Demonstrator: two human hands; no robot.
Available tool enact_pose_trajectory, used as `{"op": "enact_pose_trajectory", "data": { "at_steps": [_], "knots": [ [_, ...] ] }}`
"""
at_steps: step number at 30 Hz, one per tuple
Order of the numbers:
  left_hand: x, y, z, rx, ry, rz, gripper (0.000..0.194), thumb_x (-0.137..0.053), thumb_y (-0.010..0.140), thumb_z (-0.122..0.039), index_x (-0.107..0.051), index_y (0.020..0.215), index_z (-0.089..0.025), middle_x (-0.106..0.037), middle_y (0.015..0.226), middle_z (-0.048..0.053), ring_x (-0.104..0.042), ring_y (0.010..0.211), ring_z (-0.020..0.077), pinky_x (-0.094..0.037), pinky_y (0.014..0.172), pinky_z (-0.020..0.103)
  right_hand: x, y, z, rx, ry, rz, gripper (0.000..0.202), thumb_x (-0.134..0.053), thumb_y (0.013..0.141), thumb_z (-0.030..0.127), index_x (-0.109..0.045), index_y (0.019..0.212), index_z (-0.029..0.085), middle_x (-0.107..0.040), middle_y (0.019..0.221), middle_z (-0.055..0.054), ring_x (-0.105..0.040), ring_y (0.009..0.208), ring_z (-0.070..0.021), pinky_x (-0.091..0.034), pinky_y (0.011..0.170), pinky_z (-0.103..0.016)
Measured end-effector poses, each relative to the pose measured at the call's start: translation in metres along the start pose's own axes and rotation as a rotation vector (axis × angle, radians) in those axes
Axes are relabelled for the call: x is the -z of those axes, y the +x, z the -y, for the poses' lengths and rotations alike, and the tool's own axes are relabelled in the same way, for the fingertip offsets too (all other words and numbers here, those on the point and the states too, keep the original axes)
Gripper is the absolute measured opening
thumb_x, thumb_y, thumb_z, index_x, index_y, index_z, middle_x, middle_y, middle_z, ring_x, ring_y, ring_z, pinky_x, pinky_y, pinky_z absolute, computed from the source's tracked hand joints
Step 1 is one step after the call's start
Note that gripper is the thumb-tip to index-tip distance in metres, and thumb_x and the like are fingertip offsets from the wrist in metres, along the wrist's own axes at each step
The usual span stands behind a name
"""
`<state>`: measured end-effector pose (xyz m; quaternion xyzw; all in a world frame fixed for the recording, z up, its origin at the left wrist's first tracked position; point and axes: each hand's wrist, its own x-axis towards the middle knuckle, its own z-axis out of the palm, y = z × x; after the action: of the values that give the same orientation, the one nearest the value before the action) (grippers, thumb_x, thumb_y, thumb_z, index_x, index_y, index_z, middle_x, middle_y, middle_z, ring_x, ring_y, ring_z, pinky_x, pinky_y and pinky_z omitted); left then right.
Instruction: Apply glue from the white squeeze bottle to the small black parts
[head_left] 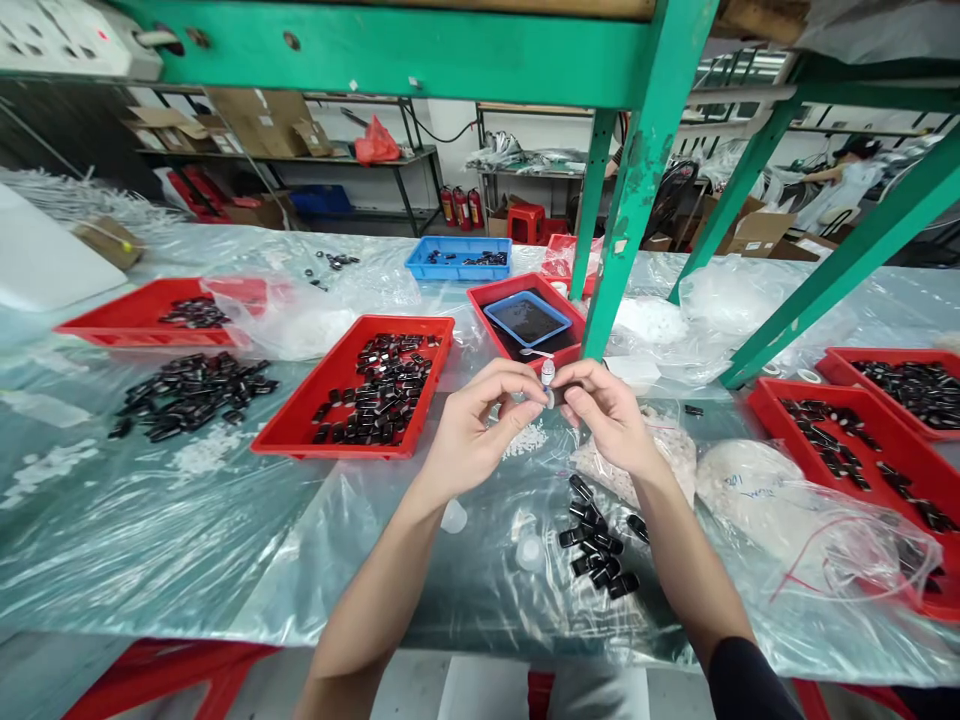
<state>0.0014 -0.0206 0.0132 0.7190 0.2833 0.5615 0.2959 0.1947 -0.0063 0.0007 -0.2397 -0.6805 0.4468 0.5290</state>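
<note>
My left hand [484, 420] and my right hand [609, 415] meet in front of me, with thumbs and fingers pinched close together. Between the fingertips shows a small clear, vial-like piece [548, 373] with a whitish lower end; whether it is held or stands behind the fingers I cannot tell. A small black piece [568, 391] is in the pinch of my right hand, partly covered. What the left fingertips grip is hidden. Beneath the hands lie tiny white parts [527, 440]. Nearer me is a loose group of glossy black pieces [596, 545].
Red trays of black pieces stand left [352, 455] and right [780, 425]. A blue tray [529, 318] sits in a red tray [487, 285] ahead. Bags of pale small parts [750, 480] lie right. A green steel post [626, 190] rises just beyond my hands.
</note>
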Motion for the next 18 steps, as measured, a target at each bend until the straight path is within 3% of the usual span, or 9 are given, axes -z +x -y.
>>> {"op": "enact_pose_trajectory", "data": {
  "at_steps": [10, 18],
  "knots": [
    [-0.0006, -0.0005, 0.0052, 0.046, -0.02, 0.011, 0.005, -0.073, 0.093, -0.026, -0.075, 0.094, -0.022, -0.072, 0.096, 0.006, -0.065, 0.083, 0.0148, -0.05, 0.066, 0.028, 0.0036, -0.0018, 0.0018, 0.024, -0.134, -0.012, 0.025, -0.061, 0.105, 0.046, -0.067, 0.107, 0.022, -0.056, 0.082, 0.001, -0.049, 0.066, -0.0131, -0.041, 0.062, -0.027],
    [-0.0032, 0.0004, 0.0058, 0.16, -0.193, -0.013, 0.015, -0.078, 0.089, -0.029, -0.072, 0.099, -0.02, -0.074, 0.089, 0.004, -0.069, 0.074, 0.0137, -0.058, 0.068, 0.028, 0.0015, -0.0017, -0.0005, 0.002, -0.123, -0.019, 0.028, -0.06, 0.104, 0.048, -0.067, 0.107, 0.021, -0.056, 0.079, 0.001, -0.047, 0.064, -0.0132, -0.038, 0.06, -0.027]
  ]
}}
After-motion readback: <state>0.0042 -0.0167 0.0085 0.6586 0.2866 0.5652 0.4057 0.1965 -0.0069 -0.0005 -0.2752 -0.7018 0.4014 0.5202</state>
